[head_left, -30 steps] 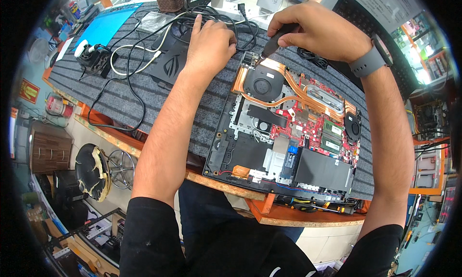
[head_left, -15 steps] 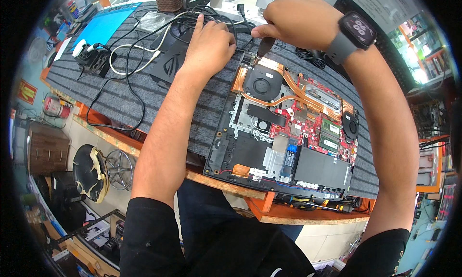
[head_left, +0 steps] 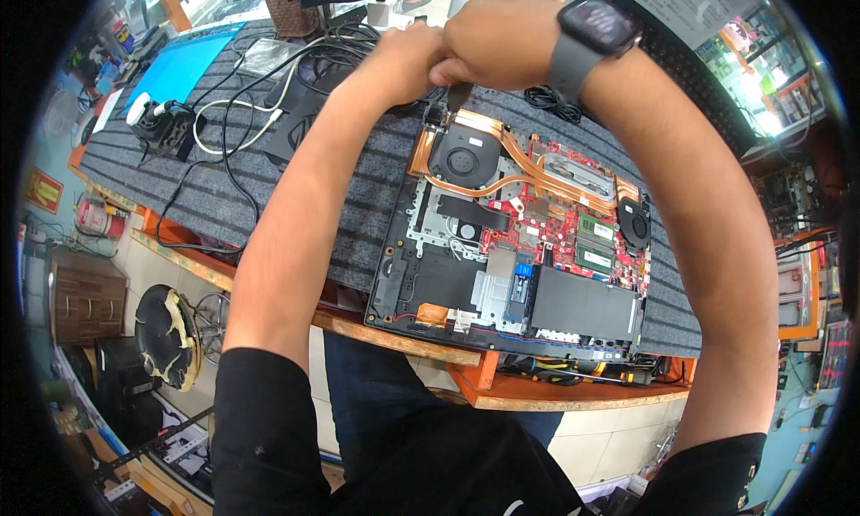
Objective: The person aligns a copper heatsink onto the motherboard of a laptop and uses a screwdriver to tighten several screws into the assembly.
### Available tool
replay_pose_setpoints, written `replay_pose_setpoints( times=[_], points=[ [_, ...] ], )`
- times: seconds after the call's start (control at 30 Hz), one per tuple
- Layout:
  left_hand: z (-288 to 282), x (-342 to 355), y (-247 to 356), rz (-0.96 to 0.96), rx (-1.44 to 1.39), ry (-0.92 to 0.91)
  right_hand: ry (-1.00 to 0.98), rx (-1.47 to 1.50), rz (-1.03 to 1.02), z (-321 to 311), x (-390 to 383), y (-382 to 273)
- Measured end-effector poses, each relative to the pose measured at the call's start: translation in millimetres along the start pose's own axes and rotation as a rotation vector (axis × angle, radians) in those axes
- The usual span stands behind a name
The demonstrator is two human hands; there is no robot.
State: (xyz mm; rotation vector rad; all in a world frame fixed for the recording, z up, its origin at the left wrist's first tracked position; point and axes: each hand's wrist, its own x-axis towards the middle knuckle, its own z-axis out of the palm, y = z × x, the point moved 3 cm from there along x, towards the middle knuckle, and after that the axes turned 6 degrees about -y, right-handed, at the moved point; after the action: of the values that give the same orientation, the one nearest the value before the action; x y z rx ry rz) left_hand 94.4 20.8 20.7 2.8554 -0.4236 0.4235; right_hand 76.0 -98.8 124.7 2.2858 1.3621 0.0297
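Note:
An opened laptop (head_left: pixel 582 305) lies on the table, its red circuit board (head_left: pixel 528 234), copper heat pipes (head_left: pixel 587 198) and black fan (head_left: pixel 463 162) bare. Over its far left corner, my right hand (head_left: pixel 502 41) is closed round a dark-handled tool that looks like a screwdriver (head_left: pixel 459 97). The tool points down toward the copper fins; its tip is too small to make out. My left hand (head_left: pixel 405 64) touches or nearly touches the right one, and its fingers are mostly hidden behind it.
Tangled black and white cables (head_left: pixel 273 117) and a black box (head_left: pixel 288 133) lie left of the laptop. A power socket block (head_left: pixel 166 131) and blue mat (head_left: pixel 184 73) sit farther left. A black keyboard (head_left: pixel 690 86) stands at the far right, and a torn stool (head_left: pixel 166 337) below left.
My left hand has moved from above the black box rightward, up against my right hand. The right hand still holds the tool at the same corner; the whole view has shifted a little.

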Motion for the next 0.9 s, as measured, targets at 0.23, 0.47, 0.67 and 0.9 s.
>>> replay_pose_setpoints(
  times=[0.23, 0.47, 0.67, 0.9],
  points=[
    [55.3, 34.9, -10.1, 0.296, -0.251, -0.009, 0.105, -0.08, -0.112, 7.6, 0.8, 3.2],
    [50.9, 38.3, -0.6, 0.286, -0.218, -0.044, 0.03, 0.077, -0.149, -3.5, -2.8, 5.6],
    [54.4, 47.2, -5.2, 0.265, -0.195, -0.025, -0.025, 0.011, -0.163, 1.0, 1.9, 5.3],
    [-1.3, 13.5, -8.2, 0.082, -0.445, 0.138, 0.021, -0.026, -0.149, 7.3, -3.0, 7.9]
  ],
)
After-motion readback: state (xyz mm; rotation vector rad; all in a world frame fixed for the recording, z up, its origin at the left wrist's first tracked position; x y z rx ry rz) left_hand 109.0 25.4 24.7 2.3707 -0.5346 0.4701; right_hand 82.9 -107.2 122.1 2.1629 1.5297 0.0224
